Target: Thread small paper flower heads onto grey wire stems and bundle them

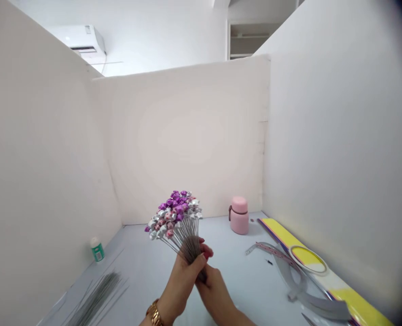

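A bouquet of small folded stars [175, 212] in purple, silver-white and pink stands on a bundle of thin grey wire stems [186, 234], leaning to the left. My left hand [189, 262], with a gold watch on the wrist, is wrapped round the stems below the heads. Lower down, my right hand [212, 285] closes round the bottom of the same bundle, its fingers partly hidden. Both hands touch each other, held above the table in the middle of the view.
Loose grey wires [97, 294] lie at the left front, near a green-and-white bottle [97, 250]. A pink flask [239, 216] stands at the back. Along the right wall are a yellow strip [275, 228], a white ring [308, 259] and curled ribbons [323, 307]. White panels [187, 140] enclose the table.
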{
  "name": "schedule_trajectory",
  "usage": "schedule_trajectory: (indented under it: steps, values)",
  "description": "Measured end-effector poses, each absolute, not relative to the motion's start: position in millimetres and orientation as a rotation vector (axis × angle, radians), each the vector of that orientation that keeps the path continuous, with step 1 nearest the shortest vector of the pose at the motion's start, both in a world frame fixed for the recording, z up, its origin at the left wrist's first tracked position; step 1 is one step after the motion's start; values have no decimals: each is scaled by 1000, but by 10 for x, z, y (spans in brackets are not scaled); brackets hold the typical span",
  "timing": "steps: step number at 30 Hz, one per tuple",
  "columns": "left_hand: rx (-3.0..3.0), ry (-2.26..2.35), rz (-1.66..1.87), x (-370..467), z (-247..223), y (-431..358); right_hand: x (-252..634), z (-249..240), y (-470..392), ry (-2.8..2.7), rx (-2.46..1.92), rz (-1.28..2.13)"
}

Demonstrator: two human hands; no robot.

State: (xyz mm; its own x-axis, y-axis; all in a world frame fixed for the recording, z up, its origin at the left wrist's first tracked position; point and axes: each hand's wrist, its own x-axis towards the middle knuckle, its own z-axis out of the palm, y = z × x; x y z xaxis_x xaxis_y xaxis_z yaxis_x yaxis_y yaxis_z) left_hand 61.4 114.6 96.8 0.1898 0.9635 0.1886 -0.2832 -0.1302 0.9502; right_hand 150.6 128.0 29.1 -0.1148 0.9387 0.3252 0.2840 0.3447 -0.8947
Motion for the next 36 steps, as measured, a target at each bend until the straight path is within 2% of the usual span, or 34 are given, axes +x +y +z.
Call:
schedule_trajectory:
  steps: [10,16,20,25,36]
  values:
    - [828,621,1215,474,653,1264,1828,287,1178,-1983,-1235,673]
    - [749,653,1369,552,537,1175,1907,153,1209,-1978,-1505,393]
    - [635,633,1447,613,403,1170,1952,38,1214,-2012,-1518,263]
    - [544,608,1396,592,278,1173,2012,-18,1194,-2064,-1514,305]
    - [409,523,1341,483,155,1134,1985,78,1181,-2204,-1540,636]
